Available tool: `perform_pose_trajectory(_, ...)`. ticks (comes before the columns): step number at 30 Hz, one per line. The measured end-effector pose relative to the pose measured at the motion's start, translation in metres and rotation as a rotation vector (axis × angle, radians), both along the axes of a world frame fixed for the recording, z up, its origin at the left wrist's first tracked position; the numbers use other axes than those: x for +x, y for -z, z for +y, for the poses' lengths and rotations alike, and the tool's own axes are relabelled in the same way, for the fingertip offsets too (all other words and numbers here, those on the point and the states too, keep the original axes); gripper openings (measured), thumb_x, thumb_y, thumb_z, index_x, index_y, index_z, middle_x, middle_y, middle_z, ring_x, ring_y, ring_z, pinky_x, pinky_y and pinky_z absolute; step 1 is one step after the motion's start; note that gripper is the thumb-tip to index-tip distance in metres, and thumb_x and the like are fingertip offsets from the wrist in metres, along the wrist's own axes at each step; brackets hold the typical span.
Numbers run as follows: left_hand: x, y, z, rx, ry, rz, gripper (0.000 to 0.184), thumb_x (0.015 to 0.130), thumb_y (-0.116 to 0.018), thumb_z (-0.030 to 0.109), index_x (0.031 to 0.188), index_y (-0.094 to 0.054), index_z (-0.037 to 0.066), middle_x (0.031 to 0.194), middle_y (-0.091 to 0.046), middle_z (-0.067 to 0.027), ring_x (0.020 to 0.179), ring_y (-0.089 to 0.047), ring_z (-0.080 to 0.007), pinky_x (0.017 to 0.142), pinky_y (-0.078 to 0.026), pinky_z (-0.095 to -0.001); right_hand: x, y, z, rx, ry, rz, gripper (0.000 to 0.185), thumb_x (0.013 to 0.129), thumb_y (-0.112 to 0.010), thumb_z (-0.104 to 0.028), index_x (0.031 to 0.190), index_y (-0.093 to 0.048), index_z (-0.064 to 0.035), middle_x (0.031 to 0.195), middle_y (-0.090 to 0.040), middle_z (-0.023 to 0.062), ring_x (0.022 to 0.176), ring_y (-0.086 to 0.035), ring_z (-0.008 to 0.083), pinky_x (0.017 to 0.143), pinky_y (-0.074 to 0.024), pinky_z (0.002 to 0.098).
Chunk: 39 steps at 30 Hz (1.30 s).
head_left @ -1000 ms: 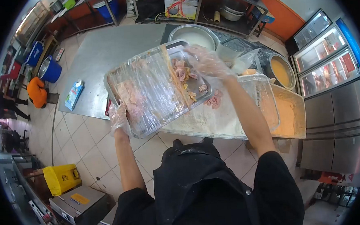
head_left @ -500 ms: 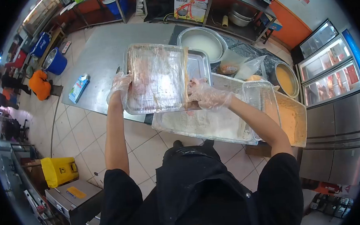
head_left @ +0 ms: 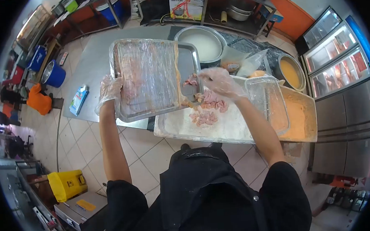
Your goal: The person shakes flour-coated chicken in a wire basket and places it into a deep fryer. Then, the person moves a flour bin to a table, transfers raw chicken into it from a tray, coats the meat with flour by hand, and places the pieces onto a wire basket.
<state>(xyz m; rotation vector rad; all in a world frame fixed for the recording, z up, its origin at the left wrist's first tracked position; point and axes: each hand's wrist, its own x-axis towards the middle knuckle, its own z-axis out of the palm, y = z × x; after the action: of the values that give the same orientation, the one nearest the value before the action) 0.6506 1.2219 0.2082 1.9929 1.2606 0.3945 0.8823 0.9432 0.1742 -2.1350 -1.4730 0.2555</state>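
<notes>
My left hand [head_left: 109, 92], in a clear plastic glove, grips the left edge of a metal tray [head_left: 190, 58]. Plastic wrap [head_left: 149, 75] covers most of the tray, with pinkish raw meat blurred beneath it. At the tray's uncovered right side lies a small piece of meat [head_left: 190, 79]. Just off that side, my gloved right hand [head_left: 221, 82] hovers with loosely bent fingers apart and nothing visible in them. Below it, several raw meat pieces [head_left: 206, 116] lie on white flour in a large tub [head_left: 182, 134]. The tray tilts slightly over the tub's left end.
A wire basket [head_left: 268, 102] sits across the tub, beside an orange-coloured powder [head_left: 296, 114]. Behind are a pot of whitish liquid [head_left: 202, 45], plastic bags [head_left: 251, 64] and a pot of orange liquid [head_left: 290, 72]. A blue-white packet [head_left: 79, 100] lies on the metal table [head_left: 92, 66].
Meat pieces have dropped from the tray into the floured tub. My right hand has let go of the wrap's edge and moved right; the tray has shifted left.
</notes>
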Motion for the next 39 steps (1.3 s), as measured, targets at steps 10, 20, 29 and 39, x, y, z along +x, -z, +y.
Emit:
perform_pose_trajectory(10, 0.013, 0.001, -0.013, -0.117, -0.081, -0.221, 0.033, 0.08, -0.06, 0.029, 0.097, -0.064, 0.0, 0.073, -0.061, -0.0083, 0.065, -0.056, -0.017, 0.057, -0.044, -0.0339, -0.039, 0.071, 0.019, 0.128, -0.242, 0.254, 0.027, 0.084, -0.047, -0.012, 0.106, -0.06, -0.0027, 0.104, -0.058, 0.0221, 0.099, -0.057, 0.032, 0.09, -0.0443, 0.0399)
perform_pose_trajectory(20, 0.029, -0.002, -0.015, -0.102, 0.185, -0.238, 0.015, 0.082, -0.058, 0.019, 0.089, -0.062, 0.006, 0.068, -0.052, 0.0011, 0.061, -0.047, -0.0096, 0.055, -0.04, -0.0281, -0.027, 0.096, -0.004, -0.081, -0.594, -0.072, 0.012, 0.08, -0.054, -0.014, 0.077, -0.063, -0.0067, 0.074, -0.06, 0.0115, 0.069, -0.059, 0.0314, 0.066, -0.0487, 0.039)
perform_pose_trajectory(29, 0.028, 0.002, -0.018, -0.068, 0.138, -0.344, 0.018, 0.08, -0.059, 0.018, 0.092, -0.064, 0.006, 0.069, -0.054, 0.0011, 0.061, -0.048, -0.0089, 0.055, -0.04, -0.0276, -0.023, 0.079, -0.013, 0.152, -0.062, -0.259, 0.009, 0.08, -0.058, -0.017, 0.079, -0.061, -0.0083, 0.07, -0.059, 0.0111, 0.068, -0.059, 0.0305, 0.063, -0.0467, 0.0411)
perform_pose_trajectory(39, 0.029, 0.005, -0.04, -0.11, 0.023, -0.336, 0.023, 0.081, -0.063, 0.022, 0.098, -0.063, 0.007, 0.067, -0.053, 0.0024, 0.058, -0.048, -0.0084, 0.052, -0.039, -0.0245, 0.005, 0.055, -0.009, 0.3, -0.083, -0.32, 0.028, 0.089, -0.048, -0.019, 0.112, -0.056, -0.0047, 0.102, -0.059, 0.0209, 0.1, -0.057, 0.0345, 0.085, -0.0458, 0.0419)
